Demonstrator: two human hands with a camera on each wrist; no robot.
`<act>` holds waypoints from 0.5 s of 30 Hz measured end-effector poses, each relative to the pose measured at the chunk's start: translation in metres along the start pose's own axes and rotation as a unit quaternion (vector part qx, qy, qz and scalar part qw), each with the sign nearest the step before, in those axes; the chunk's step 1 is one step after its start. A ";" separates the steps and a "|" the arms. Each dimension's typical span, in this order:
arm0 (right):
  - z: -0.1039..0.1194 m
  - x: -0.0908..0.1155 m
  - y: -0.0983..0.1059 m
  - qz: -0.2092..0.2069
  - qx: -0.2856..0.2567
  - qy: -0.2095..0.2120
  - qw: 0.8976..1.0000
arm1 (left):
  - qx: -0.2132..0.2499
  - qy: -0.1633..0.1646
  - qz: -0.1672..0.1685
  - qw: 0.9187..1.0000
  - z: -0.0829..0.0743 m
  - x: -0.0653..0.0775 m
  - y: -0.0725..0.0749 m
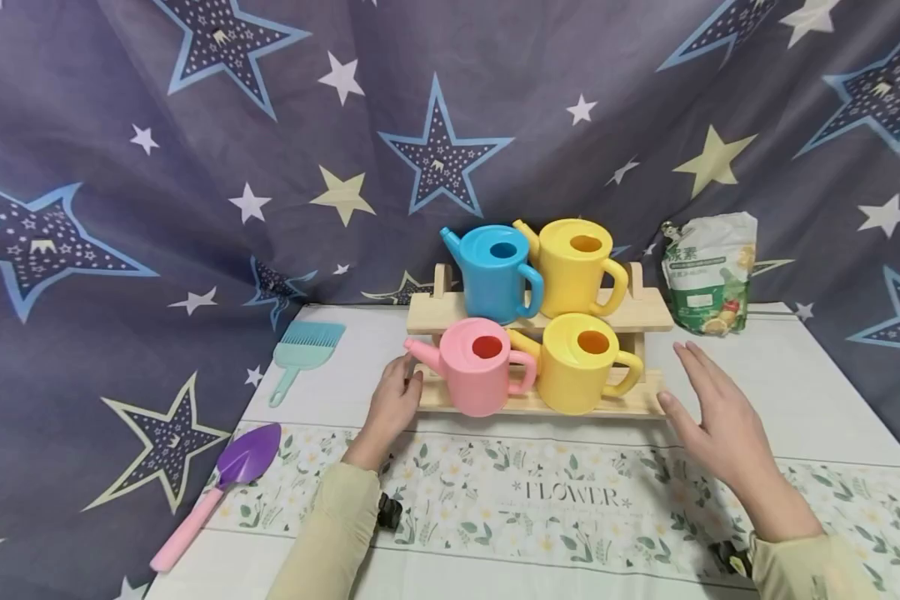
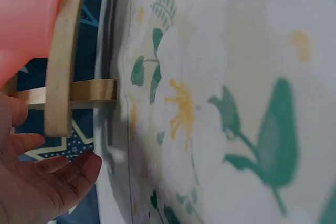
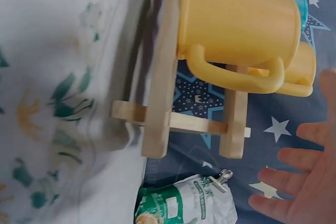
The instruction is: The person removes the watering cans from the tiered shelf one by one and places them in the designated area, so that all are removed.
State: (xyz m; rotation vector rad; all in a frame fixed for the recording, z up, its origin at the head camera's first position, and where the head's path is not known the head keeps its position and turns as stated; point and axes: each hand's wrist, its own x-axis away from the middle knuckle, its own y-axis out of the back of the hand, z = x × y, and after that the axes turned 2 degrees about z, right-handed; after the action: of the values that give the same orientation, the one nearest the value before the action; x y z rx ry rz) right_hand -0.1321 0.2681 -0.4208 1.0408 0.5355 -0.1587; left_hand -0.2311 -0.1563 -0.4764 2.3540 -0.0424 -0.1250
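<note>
A two-tier wooden stand (image 1: 652, 310) holds several toy watering cans. On its upper board are a blue watering can (image 1: 492, 279) and a yellow one; the lower board bears a pink watering can (image 1: 474, 375) and another yellow watering can (image 1: 576, 375). My left hand (image 1: 393, 400) is at the left end of the lower board, its fingers loosely bent beside the wood in the left wrist view. Off the stand's right end, my right hand (image 1: 723, 425) is held with straight, spread fingers and grips nothing.
A white and green pouch (image 1: 708, 279) with a metal clip (image 3: 221, 178) stands at the back right. To the left lie a teal brush-like tool (image 1: 303, 350) and a purple trowel (image 1: 249, 454) with a pink handle. A star-patterned curtain (image 1: 435, 50) hangs behind the table.
</note>
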 end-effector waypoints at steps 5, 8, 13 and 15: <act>0.005 -0.011 0.004 -0.029 -0.028 0.001 0.999 | 0.007 -0.008 0.001 1.000 0.000 -0.010 -0.007; 0.008 -0.017 0.006 -0.034 -0.042 -0.005 0.999 | 0.010 -0.010 0.011 1.000 0.001 -0.013 -0.010; 0.013 -0.030 0.008 -0.035 -0.059 -0.014 0.998 | 0.005 -0.005 0.027 1.000 0.002 -0.016 -0.016; 0.014 -0.038 0.009 -0.037 -0.076 -0.015 0.996 | -0.001 -0.007 0.030 1.000 0.002 -0.017 -0.019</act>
State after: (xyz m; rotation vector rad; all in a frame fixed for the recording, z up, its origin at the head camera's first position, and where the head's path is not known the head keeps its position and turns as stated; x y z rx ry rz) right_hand -0.1569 0.2560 -0.3892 0.8692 0.5508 -0.1954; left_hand -0.2487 -0.1432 -0.4893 2.3477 -0.1195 -0.1121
